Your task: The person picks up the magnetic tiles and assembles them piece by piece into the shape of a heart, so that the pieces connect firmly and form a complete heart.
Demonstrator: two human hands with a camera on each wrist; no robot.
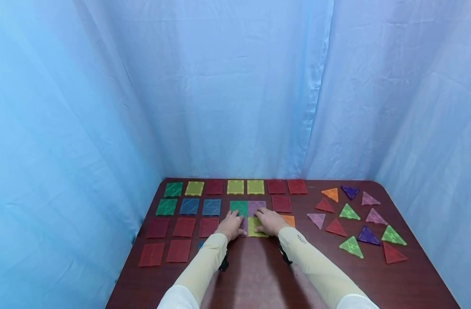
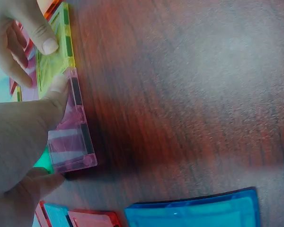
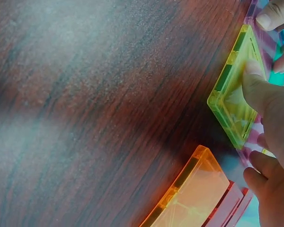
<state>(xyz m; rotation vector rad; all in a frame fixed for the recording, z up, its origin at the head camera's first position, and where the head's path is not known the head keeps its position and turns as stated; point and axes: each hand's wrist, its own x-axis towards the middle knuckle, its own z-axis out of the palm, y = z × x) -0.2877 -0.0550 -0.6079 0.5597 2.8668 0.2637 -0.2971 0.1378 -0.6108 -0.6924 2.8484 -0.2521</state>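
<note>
Resting with thumb and fingers apart, the left hand (image 1: 230, 225) touches the near purple tile (image 2: 72, 145) and the right hand (image 1: 272, 222) the yellow tile (image 3: 231, 105). Both tiles lie side by side on the table (image 1: 251, 274).

Got both arms (image 1: 203, 262) stretched out ahead of me, palms down, left hand (image 1: 230, 225) and right hand (image 1: 271, 221) near each other but apart (thumbs (image 2: 60, 86) pointing inward, lol), my other fingers spread a little and reaching forward.
</note>
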